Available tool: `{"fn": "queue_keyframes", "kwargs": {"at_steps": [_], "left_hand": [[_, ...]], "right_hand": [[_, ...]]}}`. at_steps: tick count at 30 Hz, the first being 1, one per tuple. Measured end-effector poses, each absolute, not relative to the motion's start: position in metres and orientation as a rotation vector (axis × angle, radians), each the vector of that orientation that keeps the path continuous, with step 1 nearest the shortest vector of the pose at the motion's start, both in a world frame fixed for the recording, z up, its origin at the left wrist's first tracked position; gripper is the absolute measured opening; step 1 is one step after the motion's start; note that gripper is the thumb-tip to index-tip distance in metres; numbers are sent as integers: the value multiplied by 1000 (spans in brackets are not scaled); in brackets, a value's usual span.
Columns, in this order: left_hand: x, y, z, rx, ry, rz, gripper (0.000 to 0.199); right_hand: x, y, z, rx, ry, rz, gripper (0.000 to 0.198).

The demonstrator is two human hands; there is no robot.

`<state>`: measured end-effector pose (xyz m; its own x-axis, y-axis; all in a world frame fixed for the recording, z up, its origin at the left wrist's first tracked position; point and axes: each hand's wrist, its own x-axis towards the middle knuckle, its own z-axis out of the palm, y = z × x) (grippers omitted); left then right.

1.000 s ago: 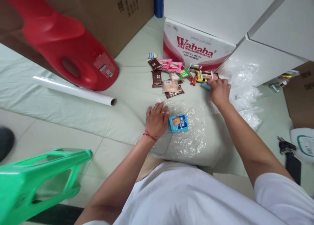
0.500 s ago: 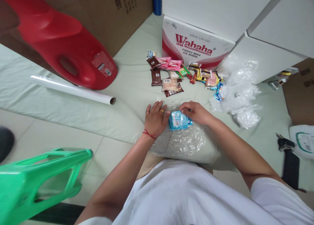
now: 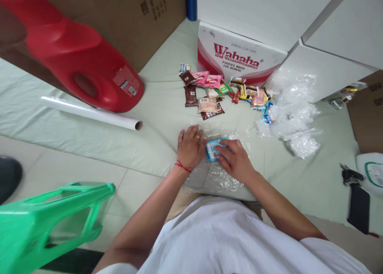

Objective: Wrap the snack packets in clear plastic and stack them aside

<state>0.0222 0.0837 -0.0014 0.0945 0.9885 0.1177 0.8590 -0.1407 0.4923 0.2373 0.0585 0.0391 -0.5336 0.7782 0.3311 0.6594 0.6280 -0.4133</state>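
Note:
A blue packet (image 3: pixel 212 151) with a pale label lies on a clear plastic bag (image 3: pixel 221 176) at the table's near edge. My left hand (image 3: pixel 190 148) rests flat on the bag, fingers outstretched, its thumb beside the packet's left edge. Over the packet's right part is my right hand (image 3: pixel 235 158), fingers apart and bent, the fingertips on its face. Those fingers hide part of the packet. Farther back lie small wrapped snacks, among them brown sachets (image 3: pixel 190 95), pink packets (image 3: pixel 213 81) and a beige one (image 3: pixel 207 105).
Crumpled clear bags (image 3: pixel 299 110) are heaped at right, before a white-and-red carton (image 3: pixel 239 56). A white roll (image 3: pixel 92 113) and a red jug (image 3: pixel 83 62) are at left. A green stool (image 3: pixel 56 214) stands on the floor. A black phone (image 3: pixel 358 208) lies far right.
My right hand has moved from the packet's upper right corner down across its face, its fingers spreading. My left hand stays nearly where it was.

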Motion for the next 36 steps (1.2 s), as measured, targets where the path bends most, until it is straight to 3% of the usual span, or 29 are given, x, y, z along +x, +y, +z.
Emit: {"fn": "queue_keyframes", "kwargs": {"at_steps": [4, 18, 25, 31, 36], "left_hand": [[22, 85, -1, 2089, 1834, 611, 52], [23, 84, -4, 2107, 1851, 614, 54], [18, 85, -8, 2072, 1874, 841, 46], [15, 99, 19, 2134, 2018, 993, 31], [22, 135, 45, 2358, 1785, 784, 34]], "right_hand": [[232, 44, 20, -1268, -2491, 258, 45], [216, 39, 6, -1478, -2459, 206, 44], [202, 32, 13, -1630, -2471, 122, 46], [200, 31, 19, -1672, -2546, 71, 49], [197, 30, 21, -1697, -2565, 58, 48]]}}
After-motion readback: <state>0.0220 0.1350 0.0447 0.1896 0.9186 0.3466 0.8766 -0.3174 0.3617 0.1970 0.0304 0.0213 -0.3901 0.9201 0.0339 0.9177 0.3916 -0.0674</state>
